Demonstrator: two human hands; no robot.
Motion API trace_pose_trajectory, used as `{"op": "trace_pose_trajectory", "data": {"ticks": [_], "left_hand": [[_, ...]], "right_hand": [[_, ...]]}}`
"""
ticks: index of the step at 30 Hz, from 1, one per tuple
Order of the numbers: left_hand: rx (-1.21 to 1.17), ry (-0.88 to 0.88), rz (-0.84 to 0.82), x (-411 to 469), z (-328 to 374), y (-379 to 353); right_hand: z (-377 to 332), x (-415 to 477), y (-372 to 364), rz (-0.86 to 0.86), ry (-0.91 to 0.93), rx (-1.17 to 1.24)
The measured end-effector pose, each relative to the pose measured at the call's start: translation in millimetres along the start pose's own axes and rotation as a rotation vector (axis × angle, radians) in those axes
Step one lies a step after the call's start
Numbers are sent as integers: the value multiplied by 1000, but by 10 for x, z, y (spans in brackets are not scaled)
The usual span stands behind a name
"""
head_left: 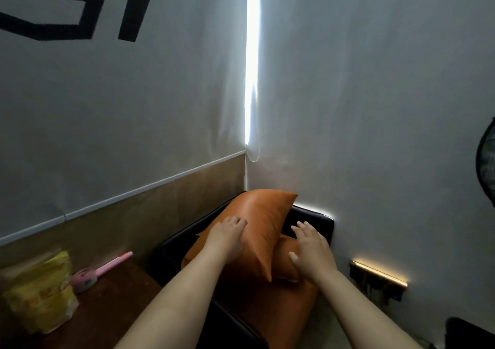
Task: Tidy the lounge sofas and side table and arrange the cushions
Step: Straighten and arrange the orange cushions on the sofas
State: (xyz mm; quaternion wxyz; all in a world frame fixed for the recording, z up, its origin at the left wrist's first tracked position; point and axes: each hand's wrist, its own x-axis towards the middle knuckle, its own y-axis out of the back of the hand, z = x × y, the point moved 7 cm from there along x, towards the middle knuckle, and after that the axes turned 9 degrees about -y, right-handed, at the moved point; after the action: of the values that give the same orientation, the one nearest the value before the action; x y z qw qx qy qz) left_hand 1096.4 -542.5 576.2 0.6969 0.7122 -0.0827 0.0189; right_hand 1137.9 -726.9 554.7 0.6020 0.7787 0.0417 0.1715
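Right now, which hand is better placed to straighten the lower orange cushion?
Right. The right hand rests open on the lower cushion; the left hand lies flat on the upper cushion leaning over it.

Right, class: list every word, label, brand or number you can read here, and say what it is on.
Nothing can be read for certain.
Wall lettering: large black strokes, cut off by the frame; no whole word shows.
Yellow packet on the side table: reddish print, too blurred to read.
Pink handheld item: no text visible.
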Motion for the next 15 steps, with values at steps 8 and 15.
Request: {"op": "trace_pose_trajectory", "data": {"ticks": [8, 15], "left_hand": [[-11, 13, -53, 1076, 357, -395], [-89, 28, -6, 2025, 869, -495]], "right_hand": [[823, 866, -168, -15, -15, 23], [1712, 1645, -163, -18, 4, 42]]}}
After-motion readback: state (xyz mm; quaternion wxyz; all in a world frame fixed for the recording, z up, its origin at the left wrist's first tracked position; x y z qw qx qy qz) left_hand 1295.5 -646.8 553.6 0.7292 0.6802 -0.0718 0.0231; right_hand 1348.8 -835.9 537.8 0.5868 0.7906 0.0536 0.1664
